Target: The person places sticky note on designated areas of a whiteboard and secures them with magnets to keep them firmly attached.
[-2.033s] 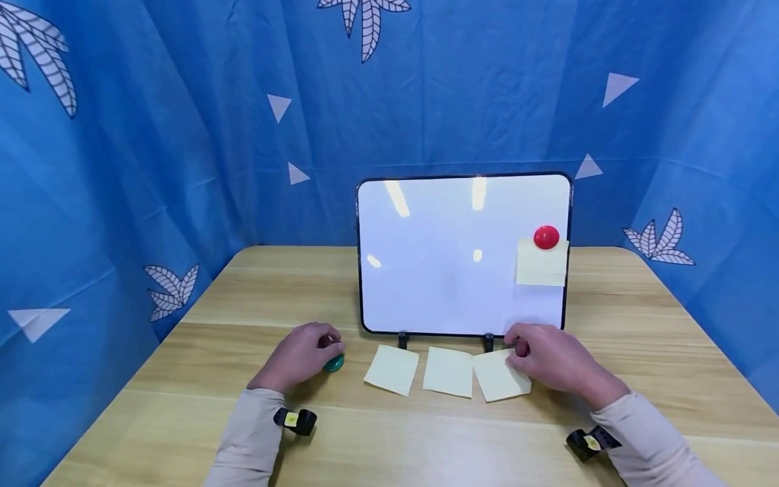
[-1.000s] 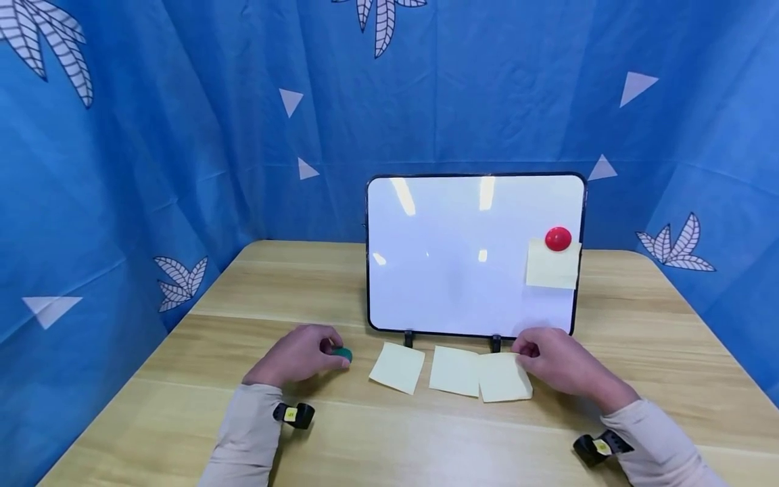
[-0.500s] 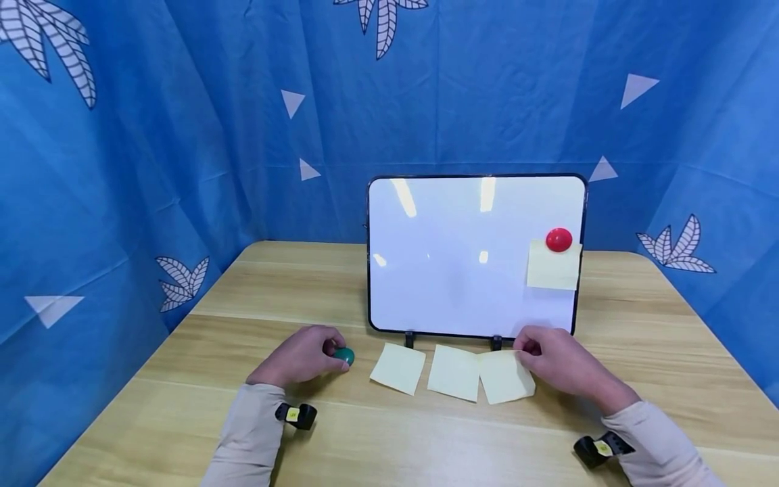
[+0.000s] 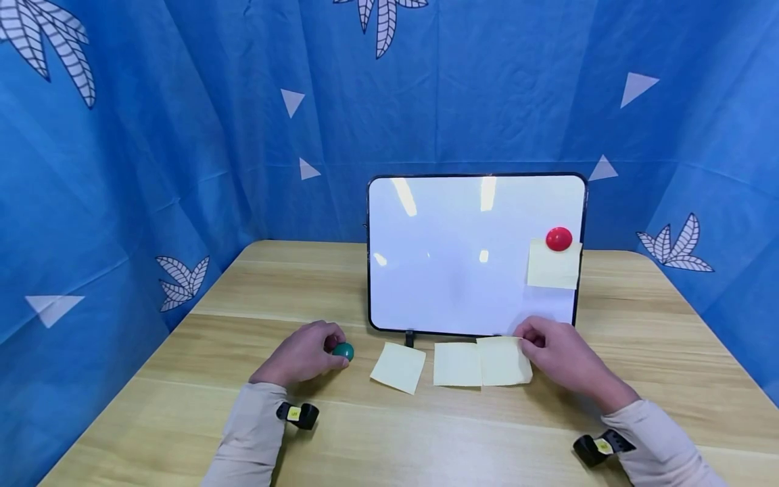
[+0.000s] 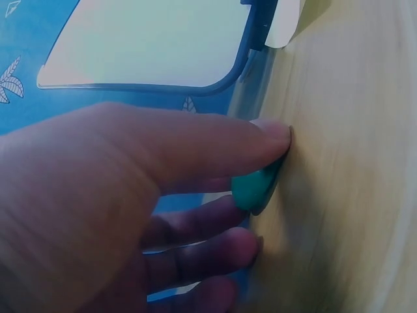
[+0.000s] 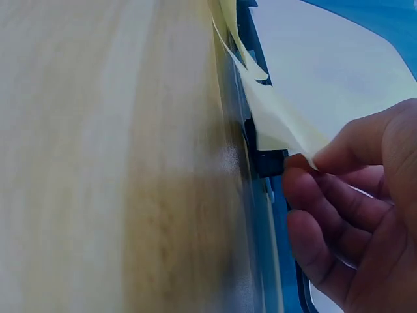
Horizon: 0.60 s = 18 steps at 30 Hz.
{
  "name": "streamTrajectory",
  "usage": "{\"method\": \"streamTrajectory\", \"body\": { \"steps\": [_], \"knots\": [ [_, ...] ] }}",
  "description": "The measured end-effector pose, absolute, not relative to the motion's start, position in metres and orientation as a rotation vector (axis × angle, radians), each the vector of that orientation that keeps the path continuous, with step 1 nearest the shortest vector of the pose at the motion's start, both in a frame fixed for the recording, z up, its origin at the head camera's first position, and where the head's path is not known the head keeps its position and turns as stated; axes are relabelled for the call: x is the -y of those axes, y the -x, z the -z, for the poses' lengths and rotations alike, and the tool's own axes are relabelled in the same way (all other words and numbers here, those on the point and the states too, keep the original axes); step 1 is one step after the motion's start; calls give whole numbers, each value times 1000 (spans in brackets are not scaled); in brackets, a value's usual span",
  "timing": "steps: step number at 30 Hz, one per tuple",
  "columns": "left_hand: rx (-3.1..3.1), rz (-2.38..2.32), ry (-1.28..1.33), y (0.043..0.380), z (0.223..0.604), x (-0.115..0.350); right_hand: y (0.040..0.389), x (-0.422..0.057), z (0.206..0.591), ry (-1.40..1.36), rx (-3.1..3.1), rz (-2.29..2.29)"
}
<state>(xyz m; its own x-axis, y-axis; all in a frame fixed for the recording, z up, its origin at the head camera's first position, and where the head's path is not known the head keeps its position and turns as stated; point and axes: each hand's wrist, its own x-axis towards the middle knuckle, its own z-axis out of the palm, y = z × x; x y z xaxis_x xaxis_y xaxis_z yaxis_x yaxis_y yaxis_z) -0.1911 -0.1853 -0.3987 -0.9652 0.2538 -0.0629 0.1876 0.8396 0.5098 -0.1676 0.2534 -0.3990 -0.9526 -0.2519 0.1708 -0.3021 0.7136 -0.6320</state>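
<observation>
My left hand (image 4: 307,355) pinches a round green magnet (image 5: 255,189) between thumb and fingers, low at the table, left of the sticky notes. With thumb and fingertips my right hand (image 4: 556,348) pinches the corner of a pale yellow sticky note (image 4: 504,362), which is lifted off the table in the right wrist view (image 6: 280,120). Beside it, its edge meeting the held one, is a second sticky note (image 4: 458,365). A third sticky note (image 4: 398,367) lies tilted nearer the left hand.
Behind the notes stands a whiteboard (image 4: 456,270) on small black feet (image 4: 410,339). On its right side a red magnet (image 4: 558,239) sits over the top of another sticky note (image 4: 550,267). A blue curtain (image 4: 487,101) hangs beyond the wooden table (image 4: 426,439).
The left hand has taken hold of the green magnet and shifted it slightly right. My right hand has raised the rightmost note, and the middle note has turned straighter.
</observation>
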Motion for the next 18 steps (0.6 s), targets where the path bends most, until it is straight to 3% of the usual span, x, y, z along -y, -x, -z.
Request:
{"method": "streamTrajectory", "body": {
  "steps": [18],
  "knots": [
    [-2906, -850, -310, 195, 403, 185, 167, -257, 399, -444, 2713, -1110]
  ]
}}
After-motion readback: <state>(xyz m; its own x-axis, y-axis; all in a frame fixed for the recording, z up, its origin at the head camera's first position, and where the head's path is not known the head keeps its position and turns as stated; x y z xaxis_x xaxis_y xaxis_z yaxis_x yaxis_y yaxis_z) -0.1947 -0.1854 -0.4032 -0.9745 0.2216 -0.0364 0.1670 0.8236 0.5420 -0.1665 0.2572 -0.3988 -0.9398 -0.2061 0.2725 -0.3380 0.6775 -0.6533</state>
